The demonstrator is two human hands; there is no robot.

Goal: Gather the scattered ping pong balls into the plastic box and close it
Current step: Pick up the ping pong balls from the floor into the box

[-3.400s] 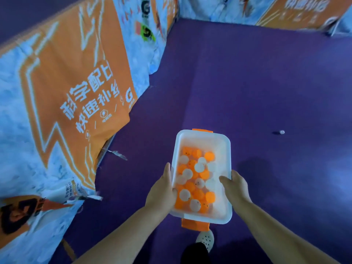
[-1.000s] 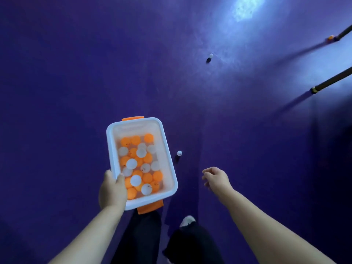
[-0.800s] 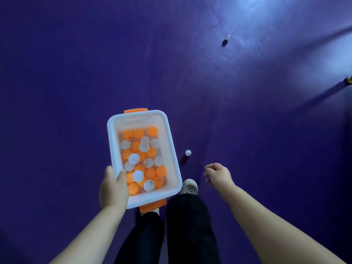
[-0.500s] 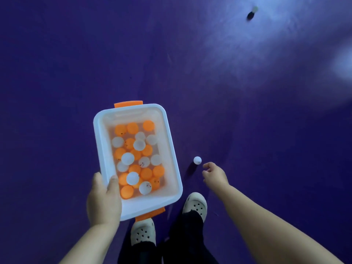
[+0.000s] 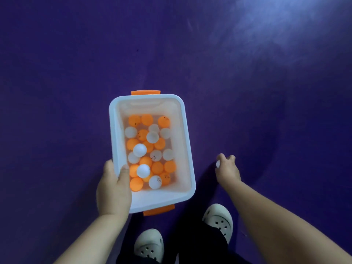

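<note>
Left hand (image 5: 113,189) clamped on near-left rim of open white rectangular plastic box (image 5: 187,149) with orange latches, right hand (image 5: 226,169) curled over small white ping pong ball (image 5: 218,164) low over purple floor (image 5: 76,63), roughly two dozen orange and white balls (image 5: 147,149) inside, small dark printed marks unreadable, two white clogs (image 5: 219,221).

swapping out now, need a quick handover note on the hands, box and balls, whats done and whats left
Left hand grips the near-left rim of the plastic box, held open above the purple floor.
Right hand is closing on a white ball at floor level; grasp not confirmed.
Done: a pile of orange and white balls already lies in the box.
Left: drop this ball in, check for strays, fit the lid, which is not in view.
</note>
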